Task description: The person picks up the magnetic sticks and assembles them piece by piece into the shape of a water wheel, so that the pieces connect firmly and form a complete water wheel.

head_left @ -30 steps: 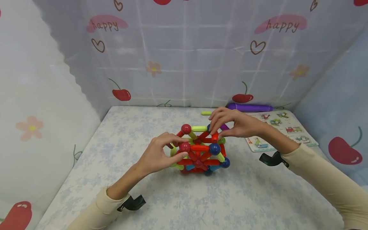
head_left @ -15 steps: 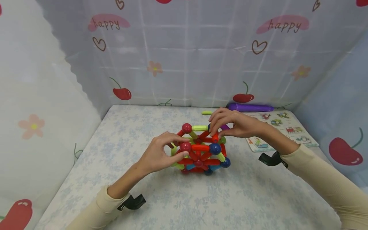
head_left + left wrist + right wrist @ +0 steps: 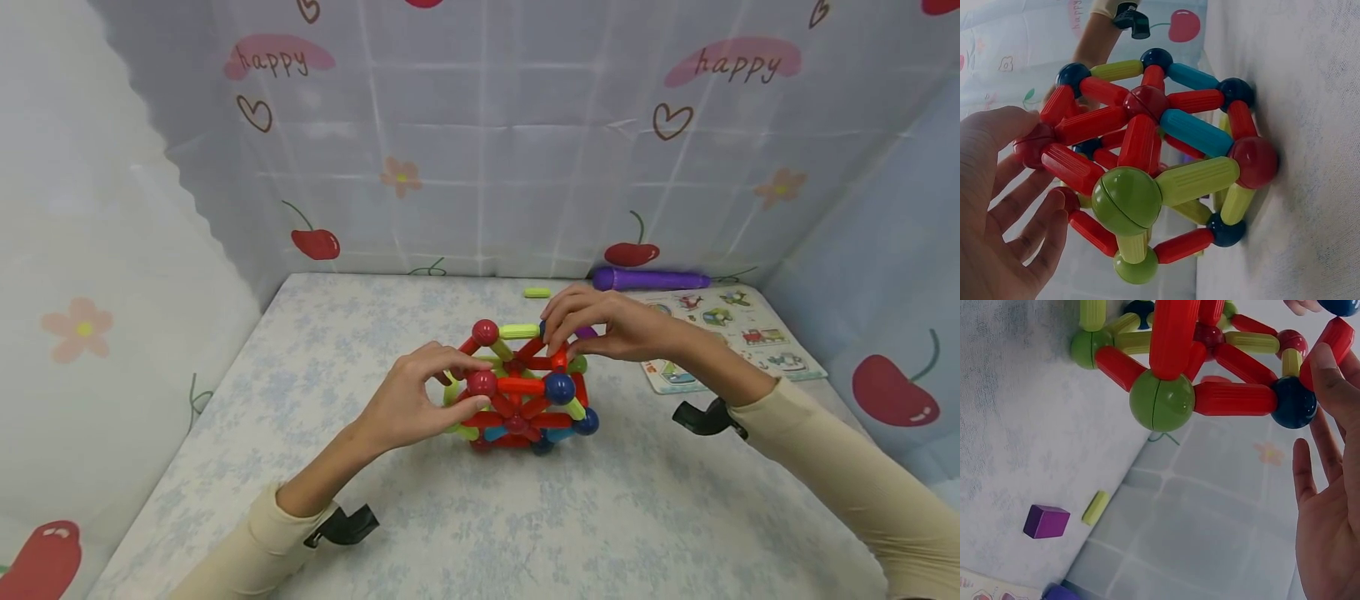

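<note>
A magnetic rod-and-ball structure (image 3: 517, 386) stands on the table between both hands. It has red, yellow-green and light-blue rods joined by red, blue and green balls. My left hand (image 3: 420, 392) holds a red ball (image 3: 482, 383) at its near upper left corner, thumb and fingers on either side. At the upper right, my right hand (image 3: 618, 325) pinches a red rod (image 3: 1335, 347) between thumb and fingers. One end of that rod is at a near blue ball (image 3: 560, 388); another blue ball (image 3: 1294, 403) lies by the right fingers and is mostly hidden in the head view.
Behind the structure lies a loose yellow-green rod (image 3: 537, 292). A purple block (image 3: 1047, 522) sits near it, partly covered by the right hand in the head view. Farther right are a long purple object (image 3: 651, 279) and a picture board (image 3: 757, 337). Printed curtains (image 3: 480, 167) enclose the table.
The red rod under my right fingers has tipped slightly, its near end now down at the near blue ball. My left hand keeps its hold, and the structure stays in place.
</note>
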Demonstrator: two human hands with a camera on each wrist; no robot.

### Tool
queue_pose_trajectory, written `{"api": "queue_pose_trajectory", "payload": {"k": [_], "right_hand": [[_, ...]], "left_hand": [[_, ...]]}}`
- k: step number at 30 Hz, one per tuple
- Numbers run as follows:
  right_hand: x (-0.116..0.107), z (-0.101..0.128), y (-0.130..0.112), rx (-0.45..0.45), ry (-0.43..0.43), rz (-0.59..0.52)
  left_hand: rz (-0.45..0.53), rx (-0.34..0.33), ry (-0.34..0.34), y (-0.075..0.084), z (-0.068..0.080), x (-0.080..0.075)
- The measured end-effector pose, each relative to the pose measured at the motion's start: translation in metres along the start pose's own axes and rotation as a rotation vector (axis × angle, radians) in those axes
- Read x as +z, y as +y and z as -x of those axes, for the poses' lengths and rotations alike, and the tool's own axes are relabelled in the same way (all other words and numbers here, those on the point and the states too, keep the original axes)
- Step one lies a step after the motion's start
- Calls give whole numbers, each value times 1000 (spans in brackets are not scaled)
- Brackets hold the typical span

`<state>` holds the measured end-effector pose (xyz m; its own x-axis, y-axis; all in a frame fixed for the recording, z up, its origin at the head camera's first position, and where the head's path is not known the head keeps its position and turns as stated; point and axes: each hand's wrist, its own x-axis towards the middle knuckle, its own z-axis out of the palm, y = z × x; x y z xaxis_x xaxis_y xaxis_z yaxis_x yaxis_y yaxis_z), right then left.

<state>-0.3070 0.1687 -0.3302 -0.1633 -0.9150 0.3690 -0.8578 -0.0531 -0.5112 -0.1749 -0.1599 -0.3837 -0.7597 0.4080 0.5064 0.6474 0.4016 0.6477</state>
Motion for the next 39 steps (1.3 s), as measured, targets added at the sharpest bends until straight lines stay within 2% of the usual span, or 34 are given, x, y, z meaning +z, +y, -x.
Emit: {"api": "queue_pose_trajectory", "payload": {"k": [10, 13, 16, 18, 21, 23, 26, 28, 31, 35, 39], "right_hand": [[6, 0, -3, 22, -1, 63], [5, -3, -1, 33, 5, 50], [-4, -5, 4, 71, 45, 13], [-13, -6, 12, 130, 102, 12], [-28, -6, 35, 287, 193, 77], [-31, -4, 59, 407, 220, 133], [-27, 1, 105, 566, 188, 171], [-19, 6, 134, 632, 137, 164], [-5, 10, 165, 698, 64, 161], [10, 5, 189, 707, 39, 175], [19, -7, 203, 682, 36, 201]], "left_hand": [[5, 3, 1, -1, 1, -1], [8, 5, 6, -3, 3, -3], [15, 10, 8, -5, 4, -4], [24, 8, 2, -6, 4, -4], [38, 4, -13, -6, 3, -4], [46, 2, -26, -6, 3, -4], [56, 2, -47, -7, 1, -3], [66, 4, -64, -9, 1, -4], [87, 26, -87, -13, 0, -6], [129, 38, -104, -23, -1, -18], [129, -31, -64, -39, -1, -35]]}}
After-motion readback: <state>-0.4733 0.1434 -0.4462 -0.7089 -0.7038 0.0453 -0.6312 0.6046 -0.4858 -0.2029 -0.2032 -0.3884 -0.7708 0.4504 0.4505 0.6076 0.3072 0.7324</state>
